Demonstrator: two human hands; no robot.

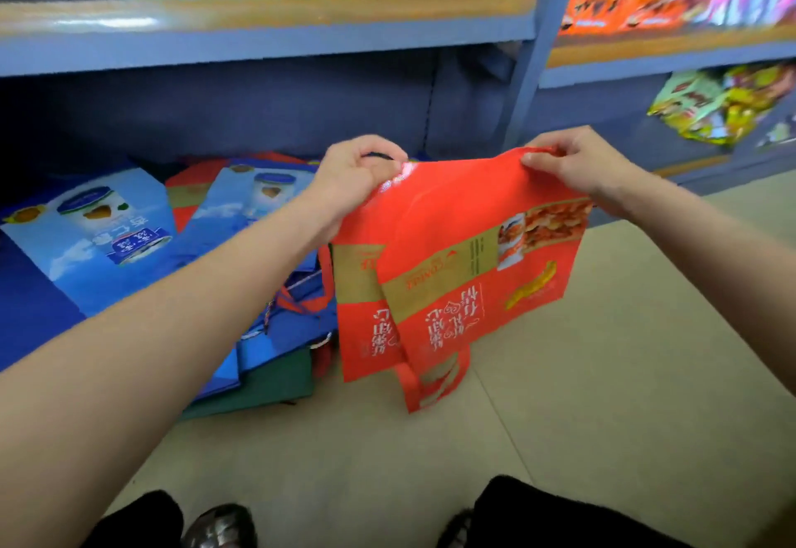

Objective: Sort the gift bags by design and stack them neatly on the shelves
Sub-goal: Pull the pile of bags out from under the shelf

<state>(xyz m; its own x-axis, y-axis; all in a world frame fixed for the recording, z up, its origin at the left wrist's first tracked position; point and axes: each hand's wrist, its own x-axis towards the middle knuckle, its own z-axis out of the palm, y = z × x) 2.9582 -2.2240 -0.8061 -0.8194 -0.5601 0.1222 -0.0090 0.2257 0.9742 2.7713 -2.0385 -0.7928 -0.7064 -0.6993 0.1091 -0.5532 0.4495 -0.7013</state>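
Bare forearms, dark trousers (538, 513), shiny shoes (222, 526)

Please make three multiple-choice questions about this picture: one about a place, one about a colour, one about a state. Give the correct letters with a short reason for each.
1. Where do the blue bags lie?
A. on the top shelf
B. low on the left, under the shelf
C. in the person's hands

2. What colour is the held bag?
A. red with a gold band
B. green
C. plain white

3. How is the held bag gripped?
A. by one hand only
B. by both hands at its upper edge
C. by no hand

Key: 1 B, they lie flat beneath the blue shelf. 2 A, red shows with a gold strip across. 3 B, the left hand and right hand each pinch a corner.
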